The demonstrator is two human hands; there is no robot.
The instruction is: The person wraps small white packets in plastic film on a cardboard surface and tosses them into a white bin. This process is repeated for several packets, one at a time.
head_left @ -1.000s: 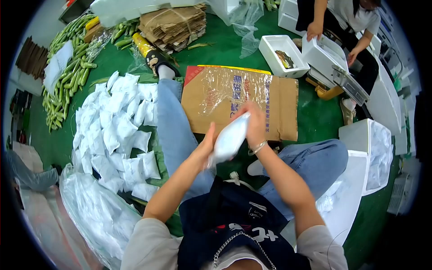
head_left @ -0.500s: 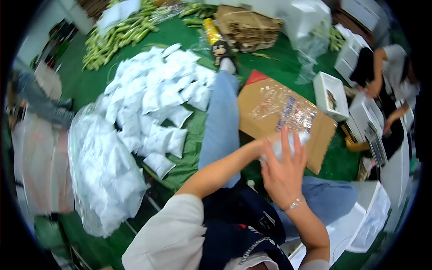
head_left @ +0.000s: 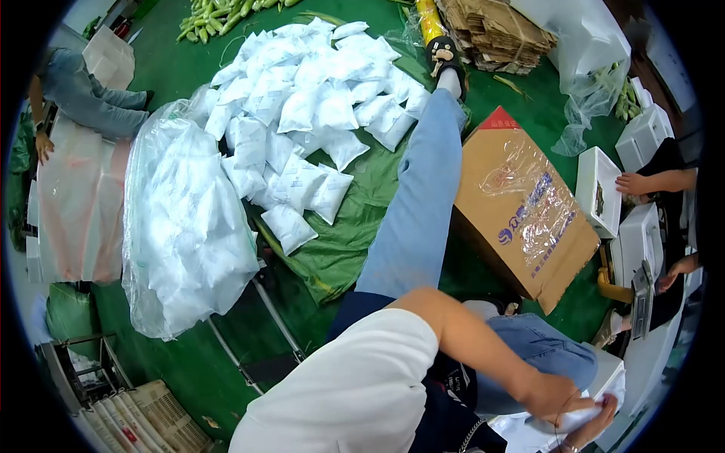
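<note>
At the lower right, my left hand (head_left: 555, 399) reaches across my body with its fingers closed on a white pouch (head_left: 563, 423). Below and right of it, my right hand (head_left: 593, 429) curls its fingers around the same white thing, partly hidden near the frame's edge. Both hands are over a white foam box (head_left: 604, 370) beside my bent knee. To the left of my outstretched leg lies a heap of white printed pouches (head_left: 302, 106) on a green sheet (head_left: 355, 196). Next to the heap stands a clear plastic bag (head_left: 189, 219) filled with more white pouches.
A cardboard box (head_left: 521, 196) with torn clear tape lies right of my leg. Behind are stacked flat cartons (head_left: 495, 34) and corn cobs (head_left: 219, 16). At right, another person's hand (head_left: 634, 183) is by a white foam tray (head_left: 596, 192). Another person sits at far left.
My hands have moved from above the cardboard box down to the lower right, over the foam box. The view has swung, so the pouch heap and cardboard box appear farther right.
</note>
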